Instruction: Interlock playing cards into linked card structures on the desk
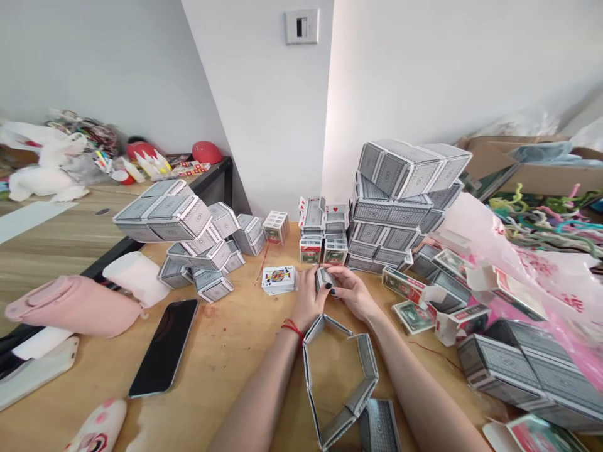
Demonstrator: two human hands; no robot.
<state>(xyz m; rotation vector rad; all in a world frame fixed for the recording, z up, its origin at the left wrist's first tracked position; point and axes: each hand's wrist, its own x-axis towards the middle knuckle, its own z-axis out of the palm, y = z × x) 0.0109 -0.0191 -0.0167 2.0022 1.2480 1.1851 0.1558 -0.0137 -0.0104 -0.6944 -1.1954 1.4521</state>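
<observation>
My left hand (311, 290) and my right hand (352, 291) are close together near the middle of the table, both closed around a grey-backed playing card (324, 277). Fingers cover part of it, so whether it is one card or a few cannot be told. Just left of my left hand lies a stack of playing cards (279, 279), face up with a jack on top. Between my forearms stands a ring of folded cards (308, 376), open in the middle. Another grey folded card piece (380, 425) rests against its lower right side.
Block towers of folded cards stand at right (391, 207) and left (174, 213). Card boxes (311, 250) line the back. Opened boxes (464, 320) and a pink plastic bag (522, 251) crowd the right. A phone (164, 348) and a pink pouch (75, 304) lie left.
</observation>
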